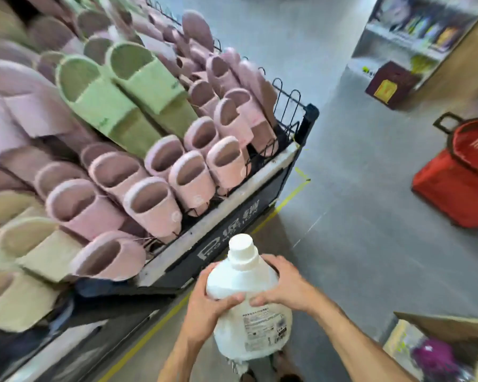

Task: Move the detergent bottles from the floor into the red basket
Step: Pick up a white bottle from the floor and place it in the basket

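Observation:
I hold a large white detergent bottle (249,307) with a white screw cap and a printed back label, lifted off the floor at the bottom centre of the head view. My left hand (209,301) wraps its left side and my right hand (284,285) grips its right shoulder. The red basket (453,186) with a dark handle stands on the grey floor at the right edge, well away from the bottle and partly cut off by the frame.
A slanted display rack (232,205) full of pink, green and beige slippers fills the left side. A yellow floor line runs beside it. An open cardboard box (439,343) sits at the bottom right. A dark red box (389,84) and shelves stand far right.

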A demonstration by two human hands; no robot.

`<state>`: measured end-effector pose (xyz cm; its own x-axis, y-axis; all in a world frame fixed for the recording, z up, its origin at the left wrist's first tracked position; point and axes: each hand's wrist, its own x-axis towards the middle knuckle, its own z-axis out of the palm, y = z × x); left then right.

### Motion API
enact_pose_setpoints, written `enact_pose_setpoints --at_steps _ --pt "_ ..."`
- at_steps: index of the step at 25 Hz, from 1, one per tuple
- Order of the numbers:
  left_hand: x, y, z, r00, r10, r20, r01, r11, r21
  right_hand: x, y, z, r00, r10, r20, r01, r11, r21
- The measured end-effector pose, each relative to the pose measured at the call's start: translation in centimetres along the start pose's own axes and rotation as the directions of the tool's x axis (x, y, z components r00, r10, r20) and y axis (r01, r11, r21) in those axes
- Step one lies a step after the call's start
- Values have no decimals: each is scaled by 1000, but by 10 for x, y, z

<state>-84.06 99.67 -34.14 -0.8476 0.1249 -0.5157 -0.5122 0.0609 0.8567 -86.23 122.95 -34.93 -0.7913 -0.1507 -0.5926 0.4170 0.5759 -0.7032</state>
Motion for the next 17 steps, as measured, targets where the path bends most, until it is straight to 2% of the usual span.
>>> enact_pose_setpoints --at_steps 4,7,11,14,17 --pt "-90 84 -20 983 139 -120 -141 990 -5 -70 -97 -20 976 -215 -19 212 971 -111" --pt "-147 100 -43 943 200 -267 -208 978 0 -95 -147 -6 940 -333 76 341 930 -135" --pt "-216 93 -73 876 222 -429 -231 972 30 -103 -189 43 846 -451 284 503 851 -149" --pt "-280 69 -101 759 188 -624 -221 975 25 -111 -226 106 724 -477 499 616 773 -155" --pt "-359 27 -127 602 126 -789 -178 984 21 -143 -258 189 546 -465 697 739 659 -139"
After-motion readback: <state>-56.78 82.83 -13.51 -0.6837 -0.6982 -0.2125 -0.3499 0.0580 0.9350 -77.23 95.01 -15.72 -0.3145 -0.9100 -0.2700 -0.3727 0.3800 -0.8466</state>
